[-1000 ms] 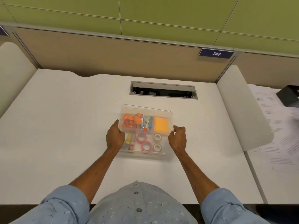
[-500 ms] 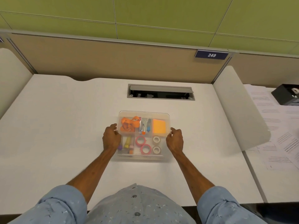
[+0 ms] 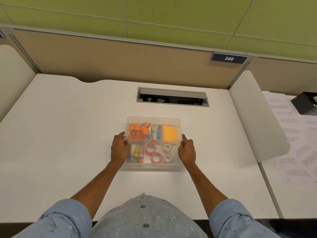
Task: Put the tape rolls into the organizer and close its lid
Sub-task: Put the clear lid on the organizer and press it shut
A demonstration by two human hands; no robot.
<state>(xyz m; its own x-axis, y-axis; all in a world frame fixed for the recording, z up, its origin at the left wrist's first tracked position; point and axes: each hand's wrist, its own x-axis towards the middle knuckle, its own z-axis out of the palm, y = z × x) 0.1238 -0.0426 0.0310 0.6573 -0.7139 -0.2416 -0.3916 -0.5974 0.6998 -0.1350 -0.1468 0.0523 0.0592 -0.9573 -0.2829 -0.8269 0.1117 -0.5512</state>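
A clear plastic organizer (image 3: 153, 118) sits in the middle of the white desk, and a translucent lid seems to lie over it. Through it I see two pink tape rolls (image 3: 151, 148) (image 3: 156, 157) in the front middle compartment. Two white tape rolls (image 3: 167, 147) (image 3: 167, 158) fill the front right compartment. My left hand (image 3: 120, 148) grips the organizer's left edge with curled fingers. My right hand (image 3: 187, 151) grips its right edge the same way.
An orange lanyard (image 3: 138, 131), a stapler (image 3: 153, 132) and orange sticky notes (image 3: 169, 133) fill the back compartments. A cable slot (image 3: 172, 97) opens behind the organizer. A white divider (image 3: 253, 117) stands at right, with papers (image 3: 291, 143) and a black box (image 3: 307, 103) beyond it.
Both hands stay on the organizer's sides. The organizer looks flatter and more settled on the desk than one second ago. My head view has shifted slightly.
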